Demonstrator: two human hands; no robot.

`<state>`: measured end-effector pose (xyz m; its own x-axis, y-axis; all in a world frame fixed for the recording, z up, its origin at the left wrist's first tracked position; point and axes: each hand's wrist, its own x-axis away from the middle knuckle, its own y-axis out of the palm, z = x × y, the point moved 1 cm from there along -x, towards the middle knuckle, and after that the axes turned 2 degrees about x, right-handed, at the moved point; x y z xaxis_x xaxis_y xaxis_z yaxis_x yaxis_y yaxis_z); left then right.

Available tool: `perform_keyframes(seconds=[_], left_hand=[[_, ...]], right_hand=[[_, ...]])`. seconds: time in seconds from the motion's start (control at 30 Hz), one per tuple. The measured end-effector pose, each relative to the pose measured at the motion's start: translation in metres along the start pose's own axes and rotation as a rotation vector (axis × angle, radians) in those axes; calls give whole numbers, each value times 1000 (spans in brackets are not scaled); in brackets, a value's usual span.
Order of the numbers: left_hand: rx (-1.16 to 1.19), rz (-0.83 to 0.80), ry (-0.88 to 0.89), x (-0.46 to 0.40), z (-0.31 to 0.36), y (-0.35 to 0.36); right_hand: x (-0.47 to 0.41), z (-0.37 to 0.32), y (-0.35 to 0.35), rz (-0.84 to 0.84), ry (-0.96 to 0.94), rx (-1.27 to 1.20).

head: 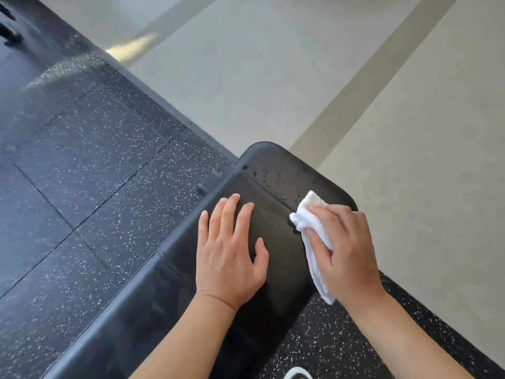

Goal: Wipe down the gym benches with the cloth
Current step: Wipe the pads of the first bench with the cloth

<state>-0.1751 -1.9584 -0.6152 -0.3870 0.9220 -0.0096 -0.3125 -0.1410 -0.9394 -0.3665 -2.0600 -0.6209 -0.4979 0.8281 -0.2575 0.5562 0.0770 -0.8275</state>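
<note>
A black padded gym bench (pixel 276 231) runs from the lower left up to the middle of the view. Its far seat pad (pixel 287 170) carries scattered water droplets. My left hand (pixel 232 255) lies flat on the bench pad with its fingers spread and straight. My right hand (pixel 344 250) grips a folded white cloth (pixel 308 214) and holds it down on the bench at the seam between the two pads. The cloth's tail hangs below my palm over the bench's right edge.
Black speckled rubber flooring (pixel 95 187) lies left of the bench and under it at the lower right. Pale smooth floor (pixel 273 77) spreads beyond. Dark gym gear (pixel 11 31) sits at the top left. A shoe tip (pixel 297 374) shows at the bottom edge.
</note>
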Motion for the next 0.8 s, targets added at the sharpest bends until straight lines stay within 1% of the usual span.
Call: perform_keyframes(seconds=[0.13, 0.23, 0.37, 0.47, 0.57, 0.8], left_hand=[[2, 10, -6, 0, -1, 2], [-1, 14, 7, 0, -1, 3], [-18, 25, 20, -1, -1, 4], [-28, 24, 12, -1, 0, 3], [-35, 12, 15, -1, 1, 2], [-41, 23, 25, -2, 2, 3]], right_hand=[[-11, -5, 4, -20, -29, 57], [-38, -12, 18, -24, -47, 84], [-80, -31, 43, -49, -122, 93], [-95, -41, 55, -58, -131, 91], [-86, -37, 48, -79, -133, 99], [-43, 0, 9, -133, -264, 80]])
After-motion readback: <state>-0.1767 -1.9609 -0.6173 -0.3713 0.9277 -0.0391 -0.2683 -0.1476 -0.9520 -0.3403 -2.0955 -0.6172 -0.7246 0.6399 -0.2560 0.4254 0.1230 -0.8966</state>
